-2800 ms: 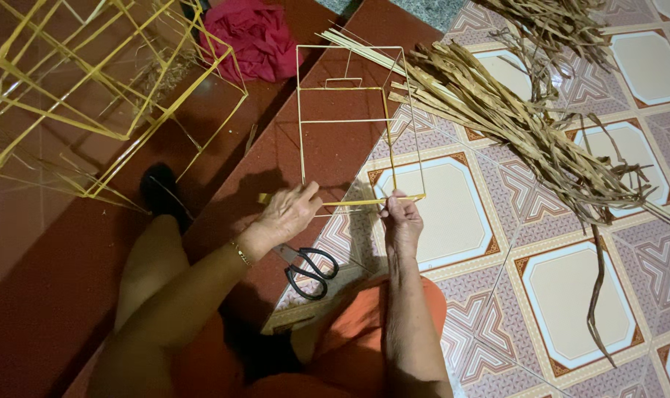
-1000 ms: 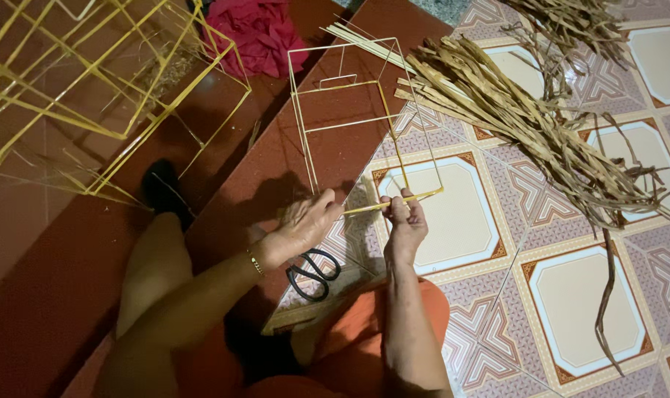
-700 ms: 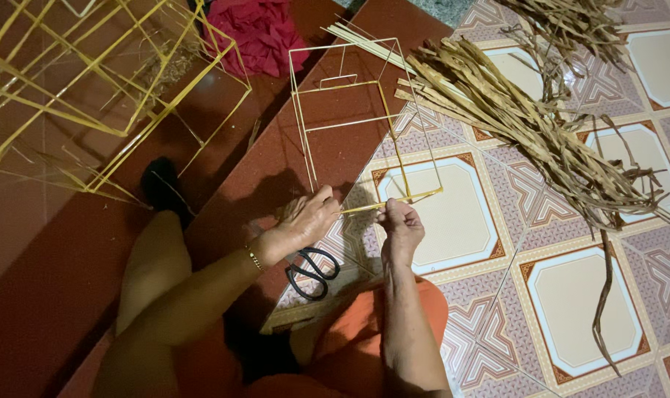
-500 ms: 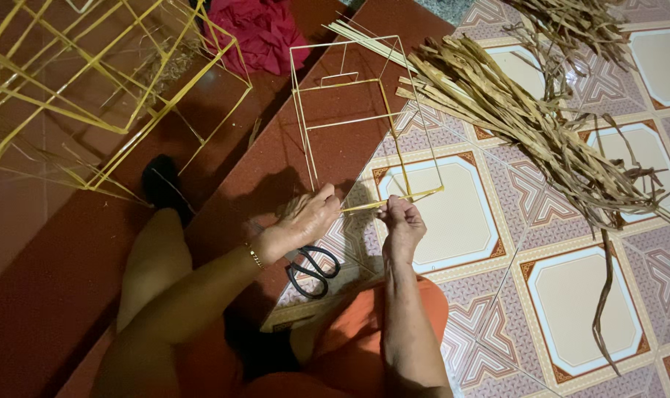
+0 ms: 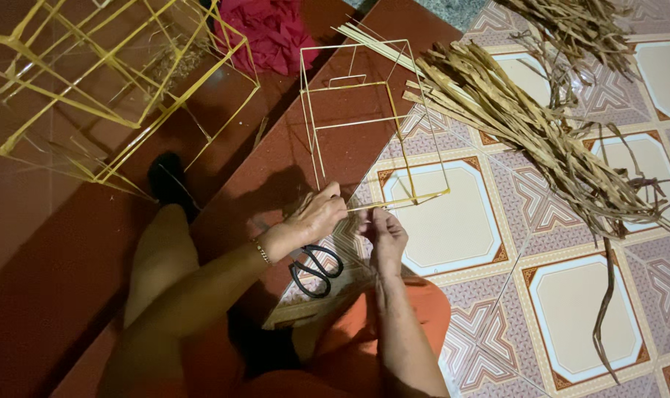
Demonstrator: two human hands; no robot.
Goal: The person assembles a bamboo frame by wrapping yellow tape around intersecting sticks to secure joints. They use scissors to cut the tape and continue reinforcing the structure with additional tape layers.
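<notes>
Left hand [image 5: 318, 215]: forearm reaching forward from lower left, wrist bent, fingers pinched on the near corner of the thin yellow bamboo-stick box frame [image 5: 364, 125].

Right hand [image 5: 386, 230]: forearm running straight up from the lap, fingers curled closed around the same near bottom stick, just beside the left hand.

Frame: standing on the floor, straddling the edge where the dark red strip meets the patterned tiled floor [image 5: 585, 309].

Black-handled scissors [image 5: 316, 269]: lying on the tiles under the left wrist.

Heap of dried brown leaf strips [image 5: 541, 125]: far right.

Larger yellow stick frames [image 5: 106, 81]: far left corner.

Crumpled red cloth [image 5: 272, 33]: far edge.
</notes>
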